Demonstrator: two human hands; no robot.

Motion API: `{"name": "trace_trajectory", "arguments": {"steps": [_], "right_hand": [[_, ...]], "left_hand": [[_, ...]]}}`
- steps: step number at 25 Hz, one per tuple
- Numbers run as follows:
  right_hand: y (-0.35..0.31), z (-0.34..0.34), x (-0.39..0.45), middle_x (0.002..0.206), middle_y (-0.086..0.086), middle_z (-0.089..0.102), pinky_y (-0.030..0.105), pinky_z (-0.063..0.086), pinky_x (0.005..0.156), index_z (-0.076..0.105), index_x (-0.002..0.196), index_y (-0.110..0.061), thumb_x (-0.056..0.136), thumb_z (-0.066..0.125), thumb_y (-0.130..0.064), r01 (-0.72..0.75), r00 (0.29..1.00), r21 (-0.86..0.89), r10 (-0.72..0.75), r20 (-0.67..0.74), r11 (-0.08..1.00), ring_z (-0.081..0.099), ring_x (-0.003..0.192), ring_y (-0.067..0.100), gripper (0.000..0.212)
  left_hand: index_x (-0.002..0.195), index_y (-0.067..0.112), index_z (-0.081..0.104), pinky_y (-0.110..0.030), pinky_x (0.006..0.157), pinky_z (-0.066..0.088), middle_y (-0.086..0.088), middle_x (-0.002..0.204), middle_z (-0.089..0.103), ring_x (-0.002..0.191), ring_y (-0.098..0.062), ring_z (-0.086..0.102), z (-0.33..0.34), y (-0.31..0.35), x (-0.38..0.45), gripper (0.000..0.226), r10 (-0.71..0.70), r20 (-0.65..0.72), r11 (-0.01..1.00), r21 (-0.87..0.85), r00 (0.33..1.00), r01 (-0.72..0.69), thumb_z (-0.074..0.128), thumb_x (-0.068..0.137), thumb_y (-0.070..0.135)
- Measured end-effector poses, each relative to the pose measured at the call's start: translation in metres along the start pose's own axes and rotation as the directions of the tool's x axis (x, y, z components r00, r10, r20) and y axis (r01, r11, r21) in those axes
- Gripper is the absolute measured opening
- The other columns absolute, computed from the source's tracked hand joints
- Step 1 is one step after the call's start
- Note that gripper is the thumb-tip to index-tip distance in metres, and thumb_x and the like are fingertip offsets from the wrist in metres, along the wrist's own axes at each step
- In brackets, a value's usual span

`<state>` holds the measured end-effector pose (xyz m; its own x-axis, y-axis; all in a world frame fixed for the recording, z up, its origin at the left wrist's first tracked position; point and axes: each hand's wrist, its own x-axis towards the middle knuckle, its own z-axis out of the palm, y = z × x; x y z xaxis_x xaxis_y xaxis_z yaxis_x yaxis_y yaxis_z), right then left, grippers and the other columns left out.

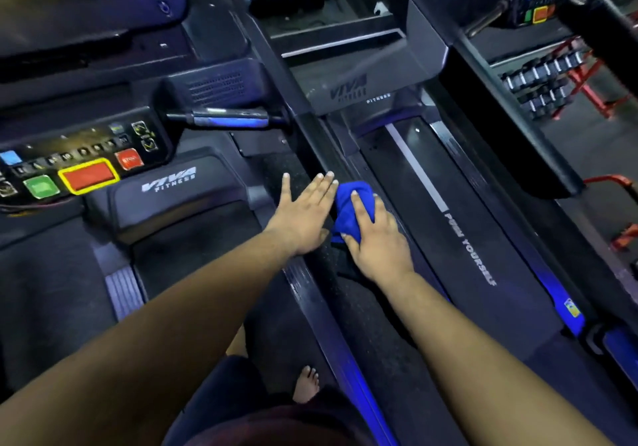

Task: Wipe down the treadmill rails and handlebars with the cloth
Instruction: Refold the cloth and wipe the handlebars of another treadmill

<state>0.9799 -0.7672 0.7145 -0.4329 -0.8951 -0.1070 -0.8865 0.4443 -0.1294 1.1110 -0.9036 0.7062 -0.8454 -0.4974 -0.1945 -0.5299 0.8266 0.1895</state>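
Pressing our right hand [374, 242] on a bunched bright-blue cloth [355, 204] atop the dark treadmill rail [310, 283] | fingers curled over it | left hand [303, 211] flat, fingers spread, just beside cloth

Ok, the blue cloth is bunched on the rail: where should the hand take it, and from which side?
Take the blue cloth from above, across its bunched middle. It lies as a soft wad on the side rail, so curled fingers can gather it. The right hand already grips it that way; the left hand rests flat beside it.
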Motion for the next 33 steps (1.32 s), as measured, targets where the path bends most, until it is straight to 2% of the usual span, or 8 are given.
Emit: {"name": "trace_trajectory", "arguments": {"steps": [8, 13, 15, 18, 21, 24, 28, 33], "right_hand": [[-0.066, 0.001, 0.141, 0.16, 0.013, 0.019, 0.056, 0.053, 0.088, 0.007, 0.154, -0.038, 0.089, 0.055, -0.052, -0.018, 0.999, -0.072, 0.015, -0.045, 0.997, 0.039, 0.131, 0.036, 0.082], [-0.094, 0.001, 0.205, 0.162, 0.009, 0.021, 0.058, 0.045, 0.1, 0.013, 0.154, -0.039, 0.092, 0.054, -0.047, 0.032, 0.996, -0.094, -0.04, -0.076, 0.995, 0.03, 0.142, 0.036, 0.075], [-0.11, -0.002, 0.223, 0.161, 0.004, 0.025, 0.061, 0.031, 0.112, 0.022, 0.153, -0.037, 0.091, 0.055, -0.044, 0.108, 0.986, -0.106, -0.12, -0.116, 0.989, 0.024, 0.147, 0.033, 0.071], [-0.155, 0.013, 0.234, 0.154, 0.005, 0.04, 0.062, 0.019, 0.117, 0.03, 0.152, -0.03, 0.089, 0.049, -0.055, 0.411, 0.904, -0.087, -0.418, -0.089, 0.907, 0.031, 0.146, 0.029, 0.071], [-0.213, 0.008, 0.258, 0.128, 0.004, 0.063, 0.047, 0.042, 0.099, 0.047, 0.139, -0.031, 0.085, 0.032, -0.078, 0.531, 0.846, 0.0, -0.53, -0.052, 0.848, 0.059, 0.118, 0.029, 0.072], [-0.242, -0.011, 0.283, 0.112, 0.003, 0.067, 0.042, 0.045, 0.081, 0.056, 0.116, -0.03, 0.082, 0.026, -0.085, 0.499, 0.848, 0.105, -0.51, 0.144, 0.86, 0.063, 0.103, 0.031, 0.071], [-0.225, 0.016, 0.237, 0.118, 0.005, 0.06, 0.046, 0.041, 0.092, 0.049, 0.135, -0.028, 0.083, 0.039, -0.077, 0.517, 0.837, -0.102, -0.527, -0.143, 0.85, 0.057, 0.106, 0.029, 0.072], [-0.248, -0.017, 0.288, 0.096, 0.001, 0.069, 0.04, 0.044, 0.074, 0.055, 0.095, -0.03, 0.075, 0.038, -0.087, 0.532, 0.815, 0.124, -0.546, 0.193, 0.838, 0.064, 0.093, 0.028, 0.062]], "left_hand": [[0.157, 0.016, -0.006, -0.076, 0.11, -0.006, -0.004, 0.167, -0.012, 0.154, -0.017, -0.01, -0.033, -0.122, 0.021, 0.095, -0.082, -0.024, 0.99, 0.113, 0.996, 0.084, 0.055, 0.091, 0.046], [0.157, 0.016, -0.002, -0.078, 0.108, -0.005, -0.004, 0.167, -0.006, 0.154, -0.018, -0.006, -0.054, -0.172, 0.011, 0.091, -0.129, -0.094, 0.964, 0.223, 0.987, 0.147, 0.054, 0.092, 0.045], [0.157, 0.015, 0.0, -0.078, 0.107, -0.006, -0.006, 0.167, -0.005, 0.154, -0.019, -0.004, -0.063, -0.191, 0.002, 0.091, -0.176, -0.131, 0.945, 0.255, 0.976, 0.205, 0.054, 0.091, 0.045], [0.158, 0.014, 0.004, -0.077, 0.108, -0.005, -0.008, 0.167, -0.002, 0.154, -0.02, -0.001, -0.073, -0.218, -0.014, 0.092, -0.278, -0.171, 0.898, 0.304, 0.945, 0.319, 0.055, 0.088, 0.046], [0.158, 0.012, 0.01, -0.077, 0.109, 0.0, -0.007, 0.167, 0.006, 0.154, -0.02, 0.007, -0.076, -0.244, -0.029, 0.102, -0.39, -0.187, 0.85, 0.304, 0.902, 0.431, 0.062, 0.081, 0.055], [0.158, 0.012, 0.005, -0.076, 0.11, 0.0, -0.004, 0.168, 0.002, 0.154, -0.018, 0.005, -0.083, -0.251, -0.034, 0.114, -0.457, -0.13, 0.841, 0.261, 0.88, 0.475, 0.063, 0.077, 0.066], [0.156, 0.012, -0.011, -0.076, 0.11, -0.005, -0.002, 0.167, -0.013, 0.154, -0.016, -0.009, -0.087, -0.251, -0.034, 0.124, -0.519, -0.073, 0.829, 0.201, 0.852, 0.522, 0.062, 0.075, 0.071], [0.156, 0.011, -0.011, -0.077, 0.108, -0.006, -0.001, 0.166, -0.016, 0.153, -0.017, -0.013, -0.086, -0.245, -0.034, 0.138, -0.548, -0.021, 0.821, 0.182, 0.837, 0.542, 0.067, 0.064, 0.077]]}}
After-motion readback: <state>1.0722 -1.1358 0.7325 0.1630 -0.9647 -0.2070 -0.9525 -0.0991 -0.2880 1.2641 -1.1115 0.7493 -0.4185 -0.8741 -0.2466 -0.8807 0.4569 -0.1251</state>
